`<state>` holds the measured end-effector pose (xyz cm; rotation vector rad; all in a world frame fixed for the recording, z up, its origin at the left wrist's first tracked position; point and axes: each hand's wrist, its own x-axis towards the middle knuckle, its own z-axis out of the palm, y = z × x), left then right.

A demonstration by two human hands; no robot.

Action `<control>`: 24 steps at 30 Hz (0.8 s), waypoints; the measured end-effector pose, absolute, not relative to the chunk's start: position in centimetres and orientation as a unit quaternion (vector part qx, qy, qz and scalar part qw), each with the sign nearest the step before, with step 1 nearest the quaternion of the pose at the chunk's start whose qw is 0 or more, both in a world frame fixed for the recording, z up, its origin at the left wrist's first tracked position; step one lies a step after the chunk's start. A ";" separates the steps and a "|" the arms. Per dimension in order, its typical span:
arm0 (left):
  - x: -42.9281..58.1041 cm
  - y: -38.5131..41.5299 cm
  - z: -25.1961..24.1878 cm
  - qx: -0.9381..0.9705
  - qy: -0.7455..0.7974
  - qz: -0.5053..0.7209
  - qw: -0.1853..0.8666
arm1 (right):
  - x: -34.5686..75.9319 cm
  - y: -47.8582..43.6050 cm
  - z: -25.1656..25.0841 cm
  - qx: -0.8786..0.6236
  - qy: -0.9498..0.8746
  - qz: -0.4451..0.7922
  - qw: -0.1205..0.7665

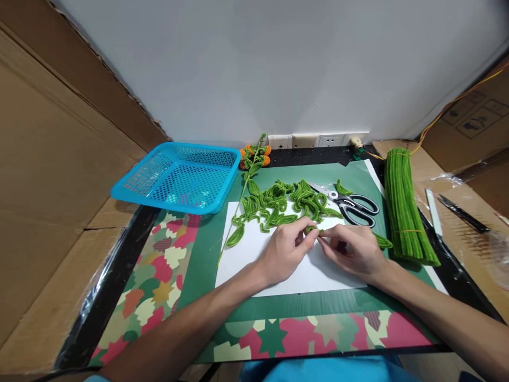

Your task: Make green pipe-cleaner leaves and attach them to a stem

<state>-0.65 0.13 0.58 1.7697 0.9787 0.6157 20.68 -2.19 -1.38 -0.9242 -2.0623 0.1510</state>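
Over the white paper (254, 276), my left hand (288, 246) pinches a short green pipe cleaner (310, 229) between thumb and forefinger. My right hand (353, 252) meets it from the right, its fingertips closed on the other end of the same piece. Just beyond my hands lies a heap of green pipe-cleaner leaves (274, 199), looped and curled. Black-handled scissors (350, 204) rest behind my right hand, partly opened. A green leaf piece (382, 241) shows beside my right hand, partly hidden by it.
A blue plastic basket (178, 178) stands at the back left. Near it lies a green stem with orange flowers (254, 159). On the right are a tied bundle of green pipe cleaners (409, 212), a white-handled tool (433, 212) and black tweezers (463, 213). Wall sockets (332, 140) line the back.
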 end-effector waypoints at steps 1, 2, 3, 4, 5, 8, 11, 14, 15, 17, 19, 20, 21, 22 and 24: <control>-0.6 0.1 0.6 0.732 0.405 0.253 0.487 | 20.7 -2.2 -1.5 -0.373 -0.825 0.060 0.419; -0.6 0.2 0.7 0.732 0.405 0.253 0.486 | 20.7 -2.2 -1.5 -0.376 -0.826 0.060 0.414; -0.6 0.2 0.7 0.731 0.404 0.254 0.487 | 20.7 -2.2 -1.5 -0.378 -0.828 0.060 0.411; -0.6 0.2 0.7 0.729 0.402 0.257 0.491 | 20.7 -2.1 -1.5 -0.376 -0.829 0.057 0.409; -0.6 0.2 0.7 0.725 0.401 0.261 0.495 | 20.7 -2.1 -1.5 -0.373 -0.832 0.054 0.408; -0.6 0.3 0.6 0.708 0.400 0.276 0.512 | 20.7 -2.0 -1.3 -0.362 -0.839 0.038 0.405; -0.5 0.3 0.5 0.687 0.400 0.289 0.533 | 20.8 -2.0 -1.1 -0.359 -0.838 0.026 0.410; -0.6 0.4 0.4 0.679 0.399 0.286 0.546 | 20.8 -1.9 -1.2 -0.361 -0.835 0.014 0.416; -0.6 0.4 0.4 0.679 0.398 0.283 0.548 | 20.8 -1.9 -1.2 -0.362 -0.834 0.010 0.418; -0.7 0.4 0.4 0.682 0.397 0.277 0.548 | 20.9 -1.9 -1.3 -0.362 -0.831 0.004 0.421; -0.7 0.3 0.5 0.683 0.394 0.271 0.552 | 21.0 -1.8 -1.4 -0.359 -0.831 -0.006 0.424; -0.8 0.3 0.5 0.682 0.391 0.268 0.556 | 21.0 -1.7 -1.4 -0.356 -0.832 -0.011 0.425; -0.8 0.2 0.5 0.681 0.389 0.265 0.561 | 21.1 -1.7 -1.4 -0.353 -0.834 -0.014 0.425; -0.8 0.2 0.5 0.680 0.387 0.262 0.566 | 21.1 -1.7 -1.3 -0.350 -0.834 -0.016 0.425; -0.8 0.2 0.5 0.676 0.386 0.258 0.573 | 21.1 -1.7 -1.3 -0.350 -0.834 -0.014 0.426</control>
